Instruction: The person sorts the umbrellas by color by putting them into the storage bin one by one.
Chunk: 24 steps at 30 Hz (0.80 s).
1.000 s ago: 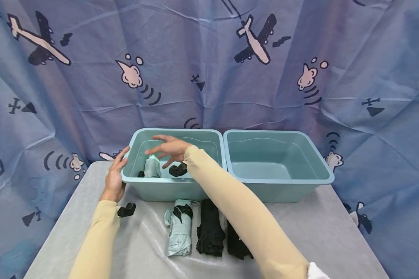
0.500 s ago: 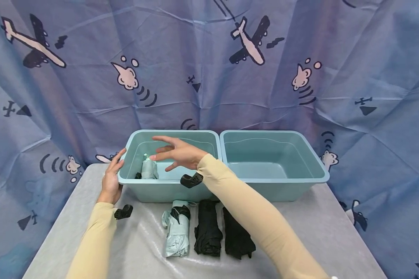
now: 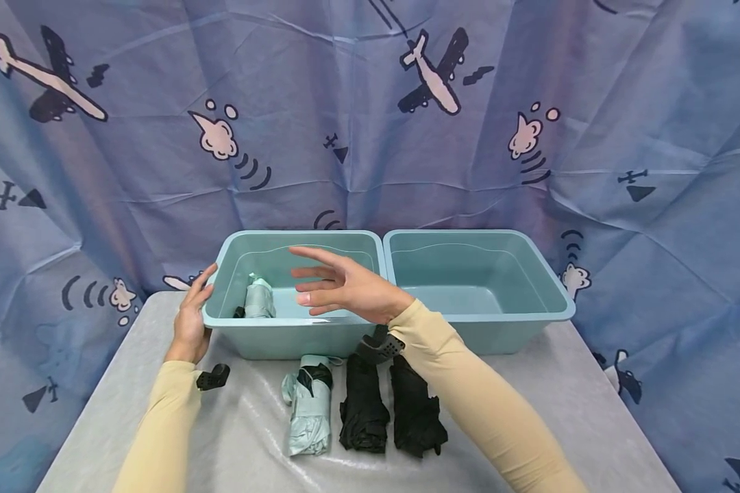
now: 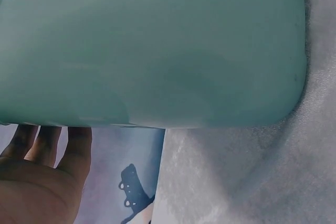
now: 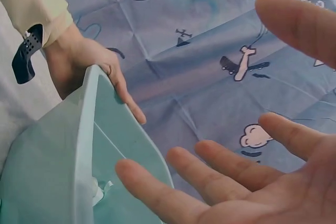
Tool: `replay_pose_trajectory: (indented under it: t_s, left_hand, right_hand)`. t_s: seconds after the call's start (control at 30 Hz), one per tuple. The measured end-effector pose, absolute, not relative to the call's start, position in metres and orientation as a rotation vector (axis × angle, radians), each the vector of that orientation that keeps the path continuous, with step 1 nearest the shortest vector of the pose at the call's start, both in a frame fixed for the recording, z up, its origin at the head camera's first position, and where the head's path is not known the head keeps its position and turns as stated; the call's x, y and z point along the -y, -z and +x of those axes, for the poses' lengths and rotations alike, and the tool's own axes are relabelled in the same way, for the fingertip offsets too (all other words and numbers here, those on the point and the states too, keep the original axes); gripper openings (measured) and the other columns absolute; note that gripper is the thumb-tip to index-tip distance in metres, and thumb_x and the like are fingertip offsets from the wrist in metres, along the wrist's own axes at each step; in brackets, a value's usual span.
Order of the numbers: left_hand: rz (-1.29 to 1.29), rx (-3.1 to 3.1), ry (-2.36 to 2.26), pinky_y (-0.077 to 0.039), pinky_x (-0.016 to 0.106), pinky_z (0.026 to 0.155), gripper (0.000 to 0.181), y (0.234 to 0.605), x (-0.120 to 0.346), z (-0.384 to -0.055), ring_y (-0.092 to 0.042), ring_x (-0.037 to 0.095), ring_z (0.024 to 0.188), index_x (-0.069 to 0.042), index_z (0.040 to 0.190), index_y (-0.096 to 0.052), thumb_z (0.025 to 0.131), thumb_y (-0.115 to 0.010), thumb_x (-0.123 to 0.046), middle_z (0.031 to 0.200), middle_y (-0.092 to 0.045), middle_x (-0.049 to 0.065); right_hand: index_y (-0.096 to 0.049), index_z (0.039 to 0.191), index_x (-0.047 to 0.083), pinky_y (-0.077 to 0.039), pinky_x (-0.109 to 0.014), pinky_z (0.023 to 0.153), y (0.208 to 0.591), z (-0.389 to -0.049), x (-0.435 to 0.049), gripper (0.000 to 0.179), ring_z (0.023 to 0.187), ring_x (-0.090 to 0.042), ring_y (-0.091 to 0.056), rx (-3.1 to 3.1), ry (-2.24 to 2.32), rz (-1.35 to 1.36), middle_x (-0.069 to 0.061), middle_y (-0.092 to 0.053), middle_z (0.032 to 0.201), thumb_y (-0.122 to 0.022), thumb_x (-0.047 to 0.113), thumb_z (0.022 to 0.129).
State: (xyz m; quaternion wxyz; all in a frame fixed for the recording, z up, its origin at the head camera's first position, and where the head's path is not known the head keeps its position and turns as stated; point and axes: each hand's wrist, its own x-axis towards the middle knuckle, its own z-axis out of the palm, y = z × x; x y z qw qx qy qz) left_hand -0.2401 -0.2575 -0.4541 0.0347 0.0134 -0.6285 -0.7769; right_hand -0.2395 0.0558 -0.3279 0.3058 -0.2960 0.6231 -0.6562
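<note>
My left hand [image 3: 190, 323] rests against the left end of the left pale green bin [image 3: 284, 341], fingers extended along its side. Over that bin, my right hand [image 3: 354, 286] has its fingers spread and holds nothing. Inside, at the left end, lies a folded light green umbrella [image 3: 260, 300] with a small black piece [image 3: 239, 312] beside it. Three folded umbrellas lie on the table in front: a light green one [image 3: 310, 418], a black one [image 3: 364, 414] and another black one [image 3: 416, 418]. The right wrist view shows the spread right fingers near the bin's rim [image 5: 84, 129].
A second pale green bin [image 3: 499, 337] stands side by side with the first, on the right. Both sit on a grey-covered table [image 3: 567, 411]. Close behind them hangs a blue curtain [image 3: 370, 123] printed with airplanes.
My right hand has drawn back to the right and nearer, away from the umbrella in the bin, fingers spread. The left hand stays at the bin's end. The head view has shifted slightly.
</note>
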Motion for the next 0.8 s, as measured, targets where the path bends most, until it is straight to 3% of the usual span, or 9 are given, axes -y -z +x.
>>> replay_pose_trajectory:
  t_s: [0.27,0.53,0.8]
  left_hand:
    - [0.042,1.940,2.388,-0.045,0.022,0.093,0.053,0.455,0.259,-0.239,-0.051,0.006,0.114,-0.022,0.162,-0.029,0.112,-0.039,-0.033,0.158,-0.029,0.007]
    - [0.035,1.953,2.383,-0.045,0.022,0.094,0.053,0.453,0.258,-0.238,-0.050,0.007,0.117,-0.023,0.162,-0.028,0.111,-0.039,-0.034,0.158,-0.029,0.006]
    - [0.033,1.943,2.390,-0.044,0.022,0.094,0.052,0.453,0.257,-0.239,-0.049,0.009,0.120,-0.023,0.162,-0.030,0.111,-0.040,-0.033,0.158,-0.029,0.006]
  right_hand:
    - [-0.032,0.160,0.021,-0.046,-0.052,0.103,0.331,-0.218,-0.084,0.078,0.139,-0.032,-0.046,-1.638,1.799,-0.829,-0.013,-0.044,0.153,-0.068,0.000,0.095]
    - [-0.037,0.158,0.027,-0.046,-0.048,0.105,0.336,-0.195,-0.113,0.076,0.138,-0.032,-0.047,-1.720,1.826,-0.846,-0.010,-0.046,0.152,-0.073,0.009,0.094]
    - [-0.040,0.157,0.023,-0.047,-0.048,0.102,0.352,-0.175,-0.142,0.072,0.137,-0.035,-0.047,-1.843,1.840,-0.789,-0.013,-0.048,0.150,-0.073,0.008,0.094]
